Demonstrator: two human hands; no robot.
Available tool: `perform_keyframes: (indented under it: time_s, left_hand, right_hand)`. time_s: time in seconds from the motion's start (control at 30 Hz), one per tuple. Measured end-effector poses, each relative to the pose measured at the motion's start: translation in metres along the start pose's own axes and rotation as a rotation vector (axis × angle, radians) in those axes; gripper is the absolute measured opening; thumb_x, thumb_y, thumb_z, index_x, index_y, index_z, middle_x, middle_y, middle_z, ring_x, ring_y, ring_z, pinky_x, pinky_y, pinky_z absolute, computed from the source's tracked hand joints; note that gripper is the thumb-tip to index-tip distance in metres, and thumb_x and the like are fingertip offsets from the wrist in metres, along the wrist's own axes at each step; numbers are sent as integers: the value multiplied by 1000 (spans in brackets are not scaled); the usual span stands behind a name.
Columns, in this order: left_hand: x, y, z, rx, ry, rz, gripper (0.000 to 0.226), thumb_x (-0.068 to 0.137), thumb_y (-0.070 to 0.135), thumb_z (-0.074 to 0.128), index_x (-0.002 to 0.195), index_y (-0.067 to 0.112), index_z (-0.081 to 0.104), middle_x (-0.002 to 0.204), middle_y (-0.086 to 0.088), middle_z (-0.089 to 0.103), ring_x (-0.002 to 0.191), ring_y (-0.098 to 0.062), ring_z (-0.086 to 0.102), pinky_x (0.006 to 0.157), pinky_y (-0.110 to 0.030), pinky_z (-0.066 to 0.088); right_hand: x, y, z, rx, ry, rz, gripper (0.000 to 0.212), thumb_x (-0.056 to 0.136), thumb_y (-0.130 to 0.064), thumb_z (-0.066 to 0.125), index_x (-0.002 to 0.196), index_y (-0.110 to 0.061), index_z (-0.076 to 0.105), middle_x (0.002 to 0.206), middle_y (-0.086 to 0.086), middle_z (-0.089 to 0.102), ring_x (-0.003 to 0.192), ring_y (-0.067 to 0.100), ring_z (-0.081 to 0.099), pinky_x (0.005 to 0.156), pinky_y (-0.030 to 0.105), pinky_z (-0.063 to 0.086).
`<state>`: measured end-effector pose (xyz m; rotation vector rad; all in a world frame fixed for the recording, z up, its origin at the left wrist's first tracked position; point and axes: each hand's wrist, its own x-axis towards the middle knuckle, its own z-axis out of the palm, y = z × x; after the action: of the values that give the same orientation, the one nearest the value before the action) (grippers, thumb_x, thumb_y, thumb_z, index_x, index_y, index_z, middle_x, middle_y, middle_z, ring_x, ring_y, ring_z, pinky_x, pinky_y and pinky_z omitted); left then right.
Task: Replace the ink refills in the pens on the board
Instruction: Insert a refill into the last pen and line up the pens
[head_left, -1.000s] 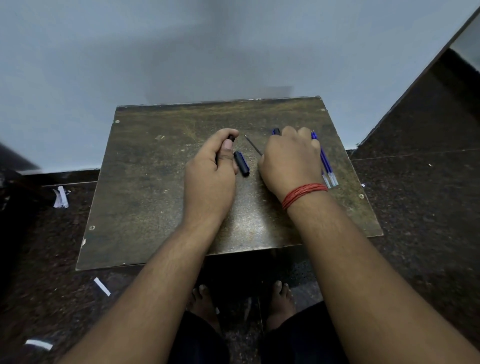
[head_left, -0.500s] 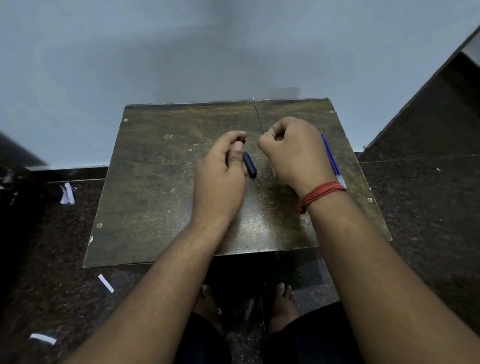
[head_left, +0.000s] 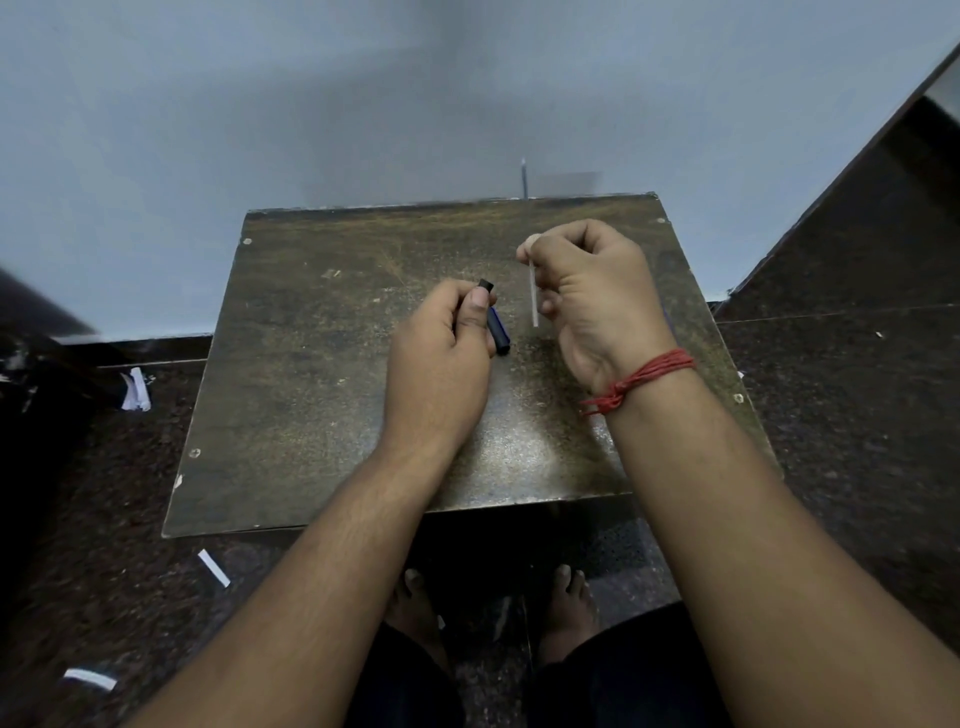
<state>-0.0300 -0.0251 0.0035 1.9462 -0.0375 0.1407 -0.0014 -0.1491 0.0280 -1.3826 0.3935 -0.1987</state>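
The ink refill (head_left: 533, 296) is hanging upright in the right hand (head_left: 597, 301), a thin pale rod whose lower end is showing below the pinch, over the middle of the board (head_left: 322, 364). Its upper part is running up behind the thumb and forefinger, and a thin dark tip (head_left: 524, 179) is poking up past the far edge of the board in line with it; whether that tip is the same refill cannot be told for certain. The right grip is pressed together on the rod, thumb against forefinger, with the other fingers curled into the palm. A red thread (head_left: 644, 376) is wrapping the right wrist.

Just left of the refill, and apart from it, the left hand (head_left: 441, 364) is closing around a dark pen barrel (head_left: 485, 285), whose black open end is sticking out above the thumb. That grip is curled tight on the barrel, thumb lying along its side. A dark blue pen cap (head_left: 498, 332) is lying beside the left thumb; whether it is resting on the board or touching the hand is unclear.

The board is sitting on a dark speckled floor (head_left: 831, 415) against a pale wall (head_left: 363, 104). White paper scraps (head_left: 214, 568) are lying on the floor near and left of the board. Two bare feet (head_left: 569, 608) are showing between the forearms.
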Motion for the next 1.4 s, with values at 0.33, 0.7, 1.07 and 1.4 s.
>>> perform_keyframes:
  time_s: [0.33,0.7,1.07,1.4]
  left_hand:
    - [-1,-1,1,14,-1,4,21,105,28,47,91,29,63,66,10,59,57,1,51,53,-17,39]
    - [-2,-1,2,62,-1,39,9,99,27,59,96,31,66,72,17,64,69,8,58,60,-10,39]
    - [0,-1,0,62,24,57,10,99,26,59,95,27,68,72,16,65,71,2,59,65,-25,47]
    - [0,-1,-1,53,24,68,10,99,26,58,95,30,66,73,17,65,71,3,60,64,-19,45]
  right_hand:
    - [9,5,-4,353,114,37,14,91,4,64,102,-2,58,79,10,68,63,12,63,55,21,52]
    - [11,9,-7,281,113,-1,22,90,4,65,110,4,58,77,9,67,61,11,65,59,23,55]
    - [3,10,-2,-160,-144,-206,61,84,-1,67,137,-19,45,73,4,62,72,14,63,77,33,54]
    - [-3,4,-1,-144,-128,-163,7,100,-21,59,97,-17,63,83,3,70,77,9,67,68,27,53]
